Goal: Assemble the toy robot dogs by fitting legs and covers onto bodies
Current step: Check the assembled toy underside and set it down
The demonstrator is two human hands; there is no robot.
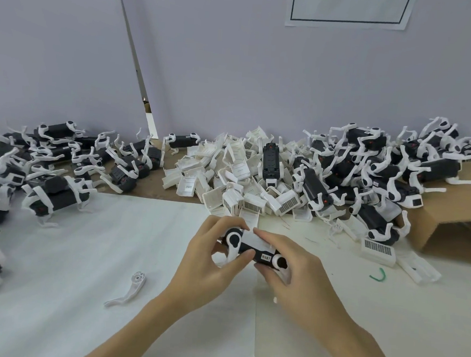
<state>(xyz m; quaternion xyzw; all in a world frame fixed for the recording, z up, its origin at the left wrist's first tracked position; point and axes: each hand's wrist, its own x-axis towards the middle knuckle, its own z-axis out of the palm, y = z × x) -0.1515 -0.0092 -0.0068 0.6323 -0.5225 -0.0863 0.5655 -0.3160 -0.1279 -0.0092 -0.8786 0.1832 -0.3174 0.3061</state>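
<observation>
White paper [110, 253] covers the table where we work, and we tell where things are from the toy dog [254, 249] in our hands, near the middle of the table.

Far to the left of the toy dog, a heap of black and white dogs with legs on [52, 164] lies along the table's back and left edge. Closer in, down and to the left of the toy dog, one loose white leg [130, 288] lies flat on the paper, well apart from our hands.

Our left hand [211, 258] holds the left end of the toy dog. Its fingers curl over the top and the thumb sits under the round black and white leg joint. Our right hand [292, 270] holds the right end, with fingers pressing down on the white cover on the dog's back. Both hands are close together, gripping the same toy.

Just behind the toy dog sits a pile of white covers [237, 173]. Behind and to the right, another big heap of dogs [370, 166] rests partly on brown cardboard [450, 229]. To the right of the toy dog, a small green bent bit [378, 275] lies on the paper, near some loose white covers. High behind, a paper sign [349, 7] hangs on the wall.
</observation>
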